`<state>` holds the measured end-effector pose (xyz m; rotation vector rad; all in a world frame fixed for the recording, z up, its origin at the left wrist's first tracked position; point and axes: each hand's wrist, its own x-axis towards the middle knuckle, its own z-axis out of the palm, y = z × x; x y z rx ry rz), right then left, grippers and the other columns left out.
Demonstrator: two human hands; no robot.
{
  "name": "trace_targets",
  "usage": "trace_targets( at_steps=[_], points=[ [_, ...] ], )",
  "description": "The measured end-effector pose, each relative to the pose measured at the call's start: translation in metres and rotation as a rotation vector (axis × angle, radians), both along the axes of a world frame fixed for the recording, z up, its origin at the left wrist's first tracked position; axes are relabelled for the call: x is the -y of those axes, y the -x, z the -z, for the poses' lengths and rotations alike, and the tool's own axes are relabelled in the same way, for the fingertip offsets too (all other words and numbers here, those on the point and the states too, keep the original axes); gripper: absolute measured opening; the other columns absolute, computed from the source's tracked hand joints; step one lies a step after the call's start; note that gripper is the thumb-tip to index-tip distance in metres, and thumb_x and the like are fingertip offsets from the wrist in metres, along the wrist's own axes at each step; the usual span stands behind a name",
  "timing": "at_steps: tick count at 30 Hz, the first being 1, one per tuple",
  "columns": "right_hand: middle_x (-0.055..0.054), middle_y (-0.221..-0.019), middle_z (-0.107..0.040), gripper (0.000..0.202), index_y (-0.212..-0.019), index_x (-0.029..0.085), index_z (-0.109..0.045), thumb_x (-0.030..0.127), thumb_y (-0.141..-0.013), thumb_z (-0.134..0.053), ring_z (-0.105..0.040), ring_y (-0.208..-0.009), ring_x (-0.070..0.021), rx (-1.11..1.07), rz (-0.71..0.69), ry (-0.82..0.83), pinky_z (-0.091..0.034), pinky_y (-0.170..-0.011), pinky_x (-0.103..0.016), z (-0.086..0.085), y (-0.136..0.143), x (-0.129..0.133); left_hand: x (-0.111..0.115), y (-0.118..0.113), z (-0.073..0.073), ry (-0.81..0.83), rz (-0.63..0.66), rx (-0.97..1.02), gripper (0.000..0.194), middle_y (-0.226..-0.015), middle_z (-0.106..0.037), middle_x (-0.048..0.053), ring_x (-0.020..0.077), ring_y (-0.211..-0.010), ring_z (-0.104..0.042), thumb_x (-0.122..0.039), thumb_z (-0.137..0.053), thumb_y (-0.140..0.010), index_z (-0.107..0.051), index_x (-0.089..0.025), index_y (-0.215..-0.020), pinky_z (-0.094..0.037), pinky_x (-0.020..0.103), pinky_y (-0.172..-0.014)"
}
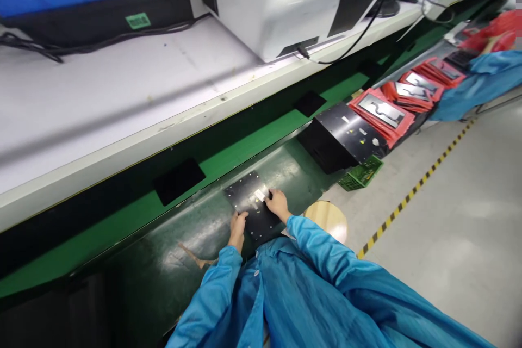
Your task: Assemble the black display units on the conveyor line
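A flat black panel [255, 217] with pale dots along its edges and small labels lies in front of me, low over the dark green bench [183, 250]. My left hand [237, 228] is closed on its left edge, thumb over the top face. On the opposite side my right hand [278, 205] grips the right edge, its fingertips close to a white label [259, 195]. The undersides of both hands and the panel's lower face are hidden. Whether the panel rests on the bench or is slightly raised, I cannot tell.
To the right stand a stack of black panels [350, 130] and red-wrapped plates [383, 110]. A green crate [361, 174] and round wooden stool [327, 220] are below. Ahead, a green conveyor belt [244, 144] runs under a white shelf [122, 98]. A person's blue sleeve [481, 81] is farther right.
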<state>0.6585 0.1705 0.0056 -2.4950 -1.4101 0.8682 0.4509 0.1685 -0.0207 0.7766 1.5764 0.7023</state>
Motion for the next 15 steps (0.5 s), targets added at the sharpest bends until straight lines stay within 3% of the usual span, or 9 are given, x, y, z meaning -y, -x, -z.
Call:
trace_targets(
  at_steps=[4, 6, 8, 10, 12, 15],
  points=[
    [-0.017, -0.177, -0.038, 0.081, -0.171, 0.024, -0.042, 0.058, -0.101, -0.065, -0.031, -0.163, -0.0385, 0.076, -0.160, -0.034, -0.031, -0.129, -0.053, 0.005, -0.068, 0.024, -0.020, -0.106, -0.008, 0.083, 0.093, 0.251, 0.076, -0.134, -0.077, 0.012, 0.0241, -0.116, -0.074, -0.021, -0.076, -0.079, -0.063, -0.022, -0.154, -0.060, 0.037, -0.099],
    [-0.016, -0.185, -0.018, 0.093, -0.174, 0.026, -0.035, 0.066, -0.096, -0.068, -0.012, -0.169, -0.0435, 0.093, -0.210, 0.018, -0.020, -0.131, -0.062, 0.013, -0.094, 0.034, -0.026, -0.146, -0.009, 0.077, 0.178, 0.276, 0.082, -0.139, -0.075, 0.014, 0.0245, -0.119, -0.074, -0.019, -0.079, -0.077, -0.061, -0.021, -0.157, -0.059, 0.039, -0.103],
    [-0.018, -0.186, -0.005, 0.104, -0.177, 0.024, -0.028, 0.070, -0.094, -0.070, -0.001, -0.170, -0.0468, 0.146, -0.217, 0.044, -0.011, -0.132, -0.068, 0.023, -0.115, 0.036, -0.026, -0.166, -0.005, 0.042, 0.287, 0.221, 0.070, -0.134, -0.077, 0.017, 0.0263, -0.119, -0.074, -0.017, -0.085, -0.074, -0.073, -0.017, -0.143, -0.057, 0.041, -0.107],
    [-0.020, -0.186, -0.002, 0.105, -0.178, 0.021, -0.023, 0.070, -0.096, -0.067, 0.003, -0.170, -0.0477, 0.205, -0.231, 0.036, -0.006, -0.131, -0.070, 0.032, -0.133, 0.030, -0.019, -0.162, 0.001, 0.029, 0.387, 0.182, 0.052, -0.120, -0.081, 0.017, 0.0268, -0.112, -0.075, -0.020, -0.090, -0.072, -0.082, -0.015, -0.123, -0.056, 0.042, -0.108],
    [-0.020, -0.186, -0.005, 0.098, -0.177, 0.020, -0.025, 0.067, -0.100, -0.061, 0.002, -0.170, -0.0477, 0.248, -0.266, 0.014, -0.005, -0.131, -0.071, 0.037, -0.149, 0.018, -0.005, -0.136, 0.010, 0.050, 0.421, 0.178, 0.042, -0.106, -0.083, 0.015, 0.0252, -0.099, -0.077, -0.029, -0.091, -0.072, -0.085, -0.015, -0.111, -0.059, 0.042, -0.100],
    [-0.022, -0.184, -0.013, 0.087, -0.175, 0.017, -0.030, 0.062, -0.105, -0.053, -0.005, -0.169, -0.0486, 0.304, -0.300, -0.036, -0.009, -0.131, -0.072, 0.030, -0.167, 0.008, 0.028, -0.068, 0.019, 0.051, 0.239, 0.119, 0.043, -0.093, -0.081, 0.011, 0.0217, -0.085, -0.075, -0.041, -0.090, -0.071, -0.085, -0.015, -0.105, -0.060, 0.035, -0.082]
  ],
)
